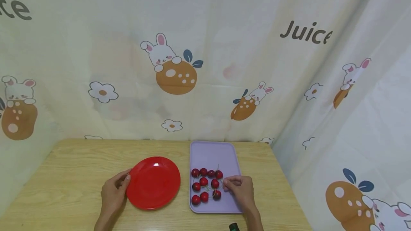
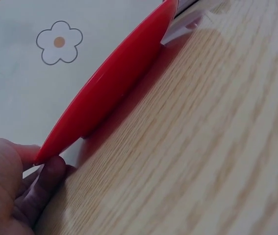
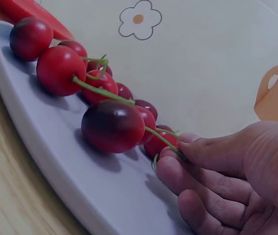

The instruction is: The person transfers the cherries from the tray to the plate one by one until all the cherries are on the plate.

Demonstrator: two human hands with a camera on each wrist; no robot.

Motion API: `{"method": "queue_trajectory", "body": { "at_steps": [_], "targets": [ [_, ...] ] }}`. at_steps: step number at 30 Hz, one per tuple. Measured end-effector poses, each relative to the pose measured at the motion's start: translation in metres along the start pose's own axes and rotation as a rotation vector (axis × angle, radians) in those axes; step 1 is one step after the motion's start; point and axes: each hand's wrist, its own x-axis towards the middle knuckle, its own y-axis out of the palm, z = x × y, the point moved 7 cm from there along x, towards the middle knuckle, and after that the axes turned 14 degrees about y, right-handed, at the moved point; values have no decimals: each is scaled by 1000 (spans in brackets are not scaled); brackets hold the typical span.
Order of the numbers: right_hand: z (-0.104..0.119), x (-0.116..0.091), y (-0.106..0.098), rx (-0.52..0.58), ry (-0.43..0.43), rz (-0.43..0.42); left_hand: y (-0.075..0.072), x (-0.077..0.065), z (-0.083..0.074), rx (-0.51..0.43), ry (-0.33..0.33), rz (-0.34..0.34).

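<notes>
A glossy red plate point(image 1: 154, 184) lies on the wooden table, left of a lilac tray point(image 1: 212, 152). My left hand point(image 1: 113, 192) grips the plate's left rim between thumb and fingers; the left wrist view has that rim point(image 2: 55, 147) close up. Several dark red cherries point(image 1: 203, 181) with green stems sit in loose rows on the tray's left and near part. Over the tray's right side, my right hand point(image 1: 239, 190) pinches a green cherry stem point(image 3: 165, 142) between thumb and forefinger. That stem's cherry point(image 3: 149, 117) is partly hidden behind a darker one.
A dark green bottle-like top point(image 1: 234, 227) pokes in at the bottom edge by the right forearm. Behind the wooden table point(image 1: 83, 159) hangs a pale curtain point(image 1: 128, 63) with rabbits and flowers, and it continues along the right side.
</notes>
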Motion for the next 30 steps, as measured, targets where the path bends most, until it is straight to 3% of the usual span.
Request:
{"method": "queue_trajectory", "body": {
  "at_steps": [9,30],
  "targets": [
    [-1,0,-2,109,78,-7,-1,0,-1,-6,-1,-3],
    [-4,0,-12,337,134,-33,-1,1,0,-11,4,0]
  ]
}}
